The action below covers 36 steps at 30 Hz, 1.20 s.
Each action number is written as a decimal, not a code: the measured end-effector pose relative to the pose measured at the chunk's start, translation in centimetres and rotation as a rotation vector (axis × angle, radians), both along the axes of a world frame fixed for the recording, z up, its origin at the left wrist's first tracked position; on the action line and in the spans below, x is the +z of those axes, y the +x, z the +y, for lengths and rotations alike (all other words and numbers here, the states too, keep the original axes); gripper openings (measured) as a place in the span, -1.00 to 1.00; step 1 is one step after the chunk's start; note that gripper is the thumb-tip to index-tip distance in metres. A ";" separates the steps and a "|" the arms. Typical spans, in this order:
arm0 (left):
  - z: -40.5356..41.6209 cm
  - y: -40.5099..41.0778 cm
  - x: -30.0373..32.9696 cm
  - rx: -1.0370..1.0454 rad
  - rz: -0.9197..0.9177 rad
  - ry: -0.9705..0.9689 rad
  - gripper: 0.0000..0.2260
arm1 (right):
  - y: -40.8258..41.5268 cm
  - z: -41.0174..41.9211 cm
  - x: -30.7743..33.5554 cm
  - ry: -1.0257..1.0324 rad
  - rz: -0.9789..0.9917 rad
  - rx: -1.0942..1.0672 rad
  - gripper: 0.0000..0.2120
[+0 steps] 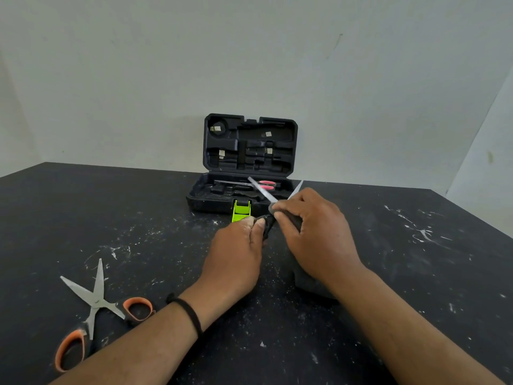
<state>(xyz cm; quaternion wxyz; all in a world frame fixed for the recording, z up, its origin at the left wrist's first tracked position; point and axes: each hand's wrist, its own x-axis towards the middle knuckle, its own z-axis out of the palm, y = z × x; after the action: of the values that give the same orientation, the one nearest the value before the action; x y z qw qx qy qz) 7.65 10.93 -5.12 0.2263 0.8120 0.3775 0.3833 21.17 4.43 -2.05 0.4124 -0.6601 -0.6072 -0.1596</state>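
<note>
My left hand grips a dark handle above the middle of the black table. Beside it, touching, my right hand grips a second dark handle. A flat grey blade sticks out up and to the left from between my hands. A thin pointed blade shows past my right hand's knuckles, pointing up and right. Whether the two blades belong to one pair of scissors I cannot tell; the joint is hidden by my fingers.
An open black tool case with a green latch stands behind my hands; pink-handled scissors lie in its tray. Orange-handled scissors lie open at the front left. A dark grey block sits under my right wrist.
</note>
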 end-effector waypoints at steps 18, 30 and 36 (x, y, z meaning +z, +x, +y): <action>0.5 -0.2 -0.4 0.078 -0.013 0.036 -0.70 | -2.7 -0.5 -0.3 -0.051 0.232 0.176 -0.82; 0.4 -0.1 -0.3 0.044 -0.079 0.025 -0.64 | -2.1 0.0 -0.8 0.027 0.213 0.127 -0.85; 0.4 0.0 -0.2 0.062 -0.159 -0.017 -0.62 | -1.7 0.5 -1.2 0.063 0.214 0.144 -0.85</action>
<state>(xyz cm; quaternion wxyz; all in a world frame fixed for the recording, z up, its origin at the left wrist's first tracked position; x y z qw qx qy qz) 7.66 11.29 -5.29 0.2504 0.7650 0.3864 0.4503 19.43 4.91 -3.26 0.5058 -0.6145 -0.6004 -0.0775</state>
